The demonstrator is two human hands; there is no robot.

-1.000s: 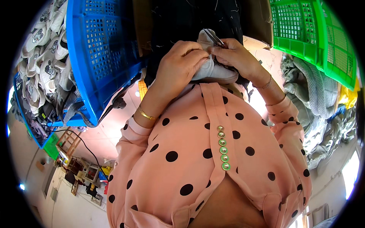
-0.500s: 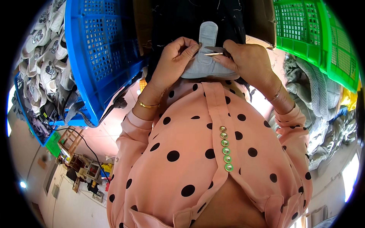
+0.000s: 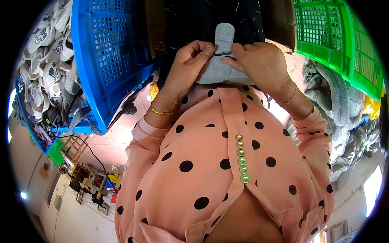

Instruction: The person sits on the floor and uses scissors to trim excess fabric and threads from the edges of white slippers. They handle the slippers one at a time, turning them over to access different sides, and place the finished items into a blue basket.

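Note:
A light grey fabric shoe upper, its rounded tongue pointing away from me, lies on the dark cloth over my lap. My left hand pinches its left edge between thumb and fingers. In my right hand is a pair of small metal thread snips. Their blades look closed together and lie across the tongue, with the tips at my left fingertips. Whether a thread is caught there is too small to tell. My right fingers hide most of the snips' handles and part of the upper's right side.
On the left a blue plastic crate stands beside a heap of whitish shoe uppers. A green crate is at the right, above piled grey fabric pieces. Brown cardboard flanks the dark cloth, which has loose threads on it.
The snips' blades were spread apart and have now come together, their tips moving left to my left fingertips. The upper and both hands otherwise stay nearly in place.

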